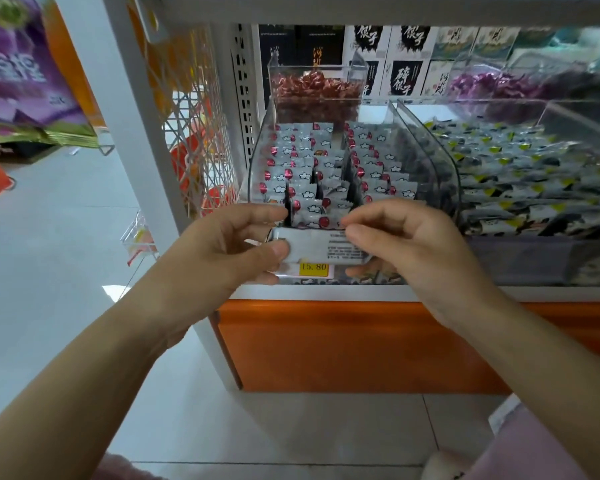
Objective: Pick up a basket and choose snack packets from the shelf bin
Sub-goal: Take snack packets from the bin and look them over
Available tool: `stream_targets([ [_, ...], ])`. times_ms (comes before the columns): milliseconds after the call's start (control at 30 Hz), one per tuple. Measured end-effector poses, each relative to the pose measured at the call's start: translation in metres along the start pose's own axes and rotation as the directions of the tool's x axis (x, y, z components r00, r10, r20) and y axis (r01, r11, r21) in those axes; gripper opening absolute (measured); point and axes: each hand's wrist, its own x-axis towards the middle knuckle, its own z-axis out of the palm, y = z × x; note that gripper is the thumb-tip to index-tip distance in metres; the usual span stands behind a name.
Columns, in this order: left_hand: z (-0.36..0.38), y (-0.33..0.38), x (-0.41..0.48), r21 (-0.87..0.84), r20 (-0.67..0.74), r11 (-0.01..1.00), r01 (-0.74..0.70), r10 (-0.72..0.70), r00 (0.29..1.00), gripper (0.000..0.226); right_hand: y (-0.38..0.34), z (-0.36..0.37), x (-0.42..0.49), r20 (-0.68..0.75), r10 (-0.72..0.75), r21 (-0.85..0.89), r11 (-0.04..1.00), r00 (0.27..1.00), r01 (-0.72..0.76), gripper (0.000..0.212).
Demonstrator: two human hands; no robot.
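Currently held: one snack packet [312, 245], its white back with small print facing me, just in front of the front lip of the shelf bin [257, 161] and above the yellow price tag [314, 267].
Left hand [222, 247]: thumb on top and fingers underneath, clamped on the packet's left end.
Right hand [413, 244]: thumb and curled fingers pinching the packet's right end, as far as I can read from my feed.
Bin contents: clear acrylic walls, rows of the same white packets with red spots standing on edge, packed against one another.
Handling, my guess: a light, soft film pouch, probably a little slick. A hard squeeze would crumple it and might crush what is inside.
Where I'd hold: at the sealed end seams, gently, not across the middle.
Basket: not in view, so I can't say where this packet goes.
Neighbour bin [516, 168]: to the right, holding packets with yellow-green corners.
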Motion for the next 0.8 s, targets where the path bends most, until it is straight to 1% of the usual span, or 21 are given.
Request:
stream_targets([
  [100, 0.001, 0.003, -0.002, 0.183, -0.007, 0.982, -0.052, 0.054, 0.999, 0.046, -0.002, 0.002, 0.000, -0.029, 0.004, -0.016, 1.000, 1.000, -0.004, 0.007],
  [200, 0.005, 0.006, -0.005, 0.351, 0.005, 0.931, -0.099, 0.104, 0.995, 0.033, -0.002, 0.003, 0.001, -0.100, -0.089, -0.204, 0.977, 0.991, 0.067, 0.012],
  [233, 0.007, 0.005, -0.005, 0.354, 0.002, 0.929, -0.103, 0.110, 0.994, 0.027, -0.002, 0.004, 0.000, -0.109, -0.113, -0.247, 0.965, 0.988, 0.083, 0.013],
  [333, 0.012, 0.004, -0.004, 0.198, -0.049, 0.979, -0.047, 0.058, 0.997, 0.014, -0.003, 0.008, -0.001, -0.118, -0.162, -0.293, 0.948, 0.980, 0.122, 0.014],
  [367, 0.012, 0.004, -0.003, 0.175, -0.064, 0.984, -0.032, 0.044, 0.997, 0.012, -0.004, 0.009, -0.001, -0.109, -0.170, -0.319, 0.939, 0.979, 0.128, 0.014],
  [467, 0.011, 0.005, -0.002, 0.145, -0.096, 0.989, -0.025, 0.039, 0.995, 0.006, -0.004, 0.011, -0.002, -0.077, -0.186, -0.349, 0.925, 0.980, 0.148, 0.013],
  [533, 0.010, 0.005, -0.001, 0.119, -0.127, 0.992, -0.034, 0.050, 0.991, 0.011, -0.005, 0.012, -0.003, -0.058, -0.204, -0.354, 0.920, 0.977, 0.171, 0.012],
  [633, 0.009, 0.004, -0.001, 0.128, -0.174, 0.990, -0.053, 0.075, 0.982, 0.018, -0.005, 0.014, -0.005, -0.022, -0.203, -0.356, 0.917, 0.979, 0.182, 0.010],
  [700, 0.009, 0.002, -0.001, 0.170, -0.191, 0.983, -0.071, 0.103, 0.976, 0.021, -0.004, 0.014, -0.004, -0.033, -0.189, -0.363, 0.917, 0.981, 0.165, 0.011],
  [733, 0.009, 0.002, -0.002, 0.197, -0.177, 0.977, -0.081, 0.117, 0.977, 0.022, -0.003, 0.013, -0.003, -0.051, -0.186, -0.369, 0.917, 0.981, 0.154, 0.012],
  [800, 0.010, 0.003, -0.004, 0.246, -0.105, 0.964, -0.103, 0.132, 0.986, 0.023, -0.002, 0.011, -0.002, -0.098, -0.178, -0.365, 0.922, 0.979, 0.131, 0.015],
])
